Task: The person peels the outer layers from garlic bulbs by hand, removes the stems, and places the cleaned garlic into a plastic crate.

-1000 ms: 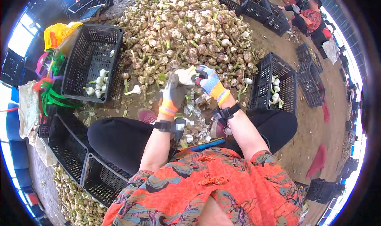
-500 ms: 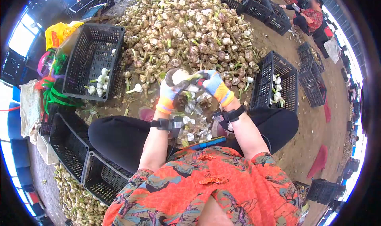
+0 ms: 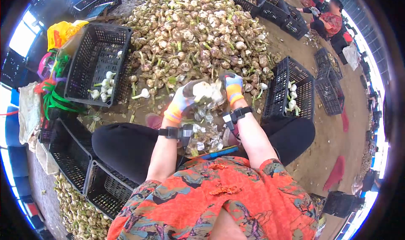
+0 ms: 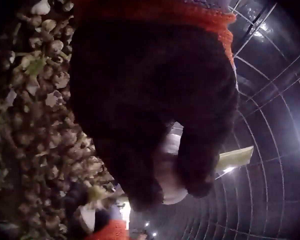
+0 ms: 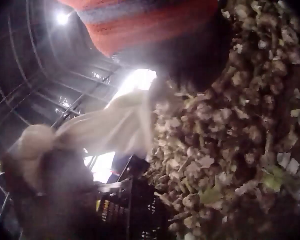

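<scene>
My gloved left hand [image 3: 182, 98] grips a whitish garlic bulb [image 3: 201, 90] in front of the pile. In the left wrist view the bulb [image 4: 171, 182] shows between two dark fingers, and a cut pale stem [image 4: 236, 158] sticks out to the right. My gloved right hand [image 3: 233, 88] pinches the end of a strip of garlic skin [image 5: 117, 125]. That strip stretches, blurred, across the right wrist view from the bulb to the dark fingers. The right fingertips are mostly hidden behind the glove.
A large pile of unpeeled garlic [image 3: 202, 33] lies ahead. Black crates stand left [image 3: 90, 67] and right [image 3: 276, 92], each with several white bulbs. Shed skins [image 3: 206, 132] litter the ground between my feet. Another person [image 3: 331, 21] sits far right.
The hands were close together over the garlic; now the right hand has drawn off to the right, stretching skin away from the bulb. The bulb looks whiter in the left hand.
</scene>
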{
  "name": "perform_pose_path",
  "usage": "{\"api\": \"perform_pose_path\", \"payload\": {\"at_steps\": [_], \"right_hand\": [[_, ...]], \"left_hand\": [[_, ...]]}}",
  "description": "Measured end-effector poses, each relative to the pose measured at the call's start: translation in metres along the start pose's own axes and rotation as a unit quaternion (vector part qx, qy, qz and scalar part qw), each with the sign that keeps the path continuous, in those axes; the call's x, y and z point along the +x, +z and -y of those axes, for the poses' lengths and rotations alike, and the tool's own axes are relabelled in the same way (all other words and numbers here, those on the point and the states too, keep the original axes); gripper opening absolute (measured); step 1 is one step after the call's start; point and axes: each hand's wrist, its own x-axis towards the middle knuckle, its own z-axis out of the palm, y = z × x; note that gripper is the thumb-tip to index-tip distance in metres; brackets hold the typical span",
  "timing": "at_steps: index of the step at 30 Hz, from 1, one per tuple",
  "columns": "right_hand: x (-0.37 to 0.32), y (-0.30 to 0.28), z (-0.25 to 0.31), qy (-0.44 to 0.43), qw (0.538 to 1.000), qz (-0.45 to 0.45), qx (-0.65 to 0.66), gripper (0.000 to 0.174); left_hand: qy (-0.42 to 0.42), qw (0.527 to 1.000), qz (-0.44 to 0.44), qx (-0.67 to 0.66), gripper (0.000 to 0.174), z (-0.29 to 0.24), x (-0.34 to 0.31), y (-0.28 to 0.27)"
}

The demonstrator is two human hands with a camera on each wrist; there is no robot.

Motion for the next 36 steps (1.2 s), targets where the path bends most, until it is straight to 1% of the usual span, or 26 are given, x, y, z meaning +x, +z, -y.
{"api": "perform_pose_path", "payload": {"at_steps": [1, 2, 3, 4, 5, 6, 8, 9, 10, 12, 13, 15, 16, 18, 20, 22, 23, 24, 26, 27, 28, 30, 32, 34, 35, 36], "right_hand": [[0.003, -0.006, 0.001, -0.014, 0.988, -0.015, -0.156, 0.012], [0.004, -0.009, 0.001, -0.026, 0.951, -0.029, -0.306, 0.013], [0.006, -0.010, 0.008, -0.019, 0.884, 0.056, -0.463, 0.017], [0.001, -0.006, 0.016, -0.020, 0.884, 0.059, -0.464, 0.017], [-0.006, -0.001, 0.023, -0.089, 0.950, 0.092, -0.284, 0.021], [-0.014, 0.004, 0.034, -0.154, 0.976, 0.121, -0.093, 0.024], [-0.039, 0.017, 0.079, -0.112, 0.960, 0.258, -0.005, 0.031], [-0.042, 0.022, 0.089, -0.220, 0.913, 0.270, -0.214, 0.033], [-0.052, 0.027, 0.108, -0.191, 0.897, 0.292, -0.272, 0.029], [-0.052, 0.033, 0.120, -0.221, 0.823, 0.306, -0.425, 0.022], [-0.050, 0.036, 0.120, -0.222, 0.823, 0.306, -0.424, 0.022], [-0.049, 0.041, 0.123, -0.282, 0.745, 0.330, -0.507, 0.022], [-0.051, 0.043, 0.126, -0.281, 0.745, 0.330, -0.507, 0.022], [-0.055, 0.045, 0.135, -0.272, 0.697, 0.325, -0.578, 0.024], [-0.047, 0.043, 0.118, -0.307, 0.701, 0.304, -0.568, 0.025], [-0.044, 0.042, 0.118, -0.238, 0.812, 0.254, -0.468, 0.026], [-0.048, 0.038, 0.117, -0.202, 0.883, 0.220, -0.362, 0.028], [-0.043, 0.038, 0.106, -0.175, 0.883, 0.236, -0.365, 0.027], [-0.054, 0.046, 0.070, -0.179, 0.934, 0.226, -0.210, 0.025], [-0.065, 0.049, 0.079, -0.266, 0.883, 0.229, -0.312, 0.025], [-0.080, 0.051, 0.091, -0.299, 0.851, 0.227, -0.367, 0.026], [-0.079, 0.053, 0.075, -0.304, 0.856, 0.169, -0.383, 0.029], [-0.063, 0.048, 0.065, -0.238, 0.884, 0.146, -0.375, 0.031], [-0.046, 0.046, 0.052, -0.245, 0.888, 0.084, -0.379, 0.032], [-0.039, 0.041, 0.047, -0.207, 0.896, 0.070, -0.387, 0.030], [-0.033, 0.036, 0.048, -0.169, 0.902, 0.055, -0.394, 0.027]], "left_hand": [[-0.003, 1.000, 0.018, 0.004, 0.048, -0.007, -0.002, 0.004], [-0.003, 1.000, 0.016, 0.005, 0.048, -0.012, -0.004, 0.003], [-0.014, 1.000, 0.000, 0.001, 0.047, -0.017, -0.005, 0.000], [-0.025, 1.000, -0.017, -0.004, 0.048, -0.019, -0.005, -0.003], [0.027, 0.998, -0.040, 0.034, 0.054, -0.003, 0.004, -0.015], [0.028, 0.998, -0.042, 0.031, 0.054, 0.006, 0.012, -0.023], [0.096, 0.979, -0.049, 0.170, 0.056, 0.020, 0.018, -0.031], [0.089, 0.982, -0.059, 0.156, 0.056, 0.014, 0.014, -0.021], [0.087, 0.982, -0.055, 0.157, 0.056, 0.017, 0.014, -0.021], [0.089, 0.964, -0.060, 0.244, 0.055, 0.018, 0.014, -0.020], [0.091, 0.963, -0.060, 0.245, 0.055, 0.016, 0.013, -0.019], [0.106, 0.951, -0.050, 0.287, 0.053, 0.011, 0.010, -0.018], [0.112, 0.944, -0.043, 0.307, 0.053, 0.010, 0.010, -0.017], [0.106, 0.943, -0.039, 0.312, 0.052, 0.017, 0.011, -0.020], [0.100, 0.942, -0.032, 0.320, 0.052, 0.021, 0.012, -0.021], [0.087, 0.985, -0.147, 0.037, 0.051, 0.009, 0.009, 0.000], [0.145, 0.972, -0.180, 0.039, 0.050, 0.022, 0.017, -0.014], [0.148, 0.971, -0.182, 0.039, 0.050, 0.019, 0.018, -0.011], [0.062, 0.964, -0.226, -0.124, 0.046, 0.014, 0.015, 0.001], [0.078, 0.952, -0.278, -0.102, 0.041, 0.032, 0.024, -0.012], [0.094, 0.937, -0.298, -0.154, 0.033, 0.044, 0.027, -0.017], [0.085, 0.934, -0.305, -0.164, 0.026, 0.055, 0.025, -0.033], [0.105, 0.926, -0.309, -0.193, 0.023, 0.044, 0.022, -0.024], [0.156, 0.951, -0.244, 0.107, 0.023, 0.029, 0.018, -0.015], [0.069, 0.947, -0.261, -0.174, 0.026, 0.019, 0.015, -0.002], [0.069, 0.947, -0.261, -0.174, 0.026, 0.021, 0.016, -0.006]]}}
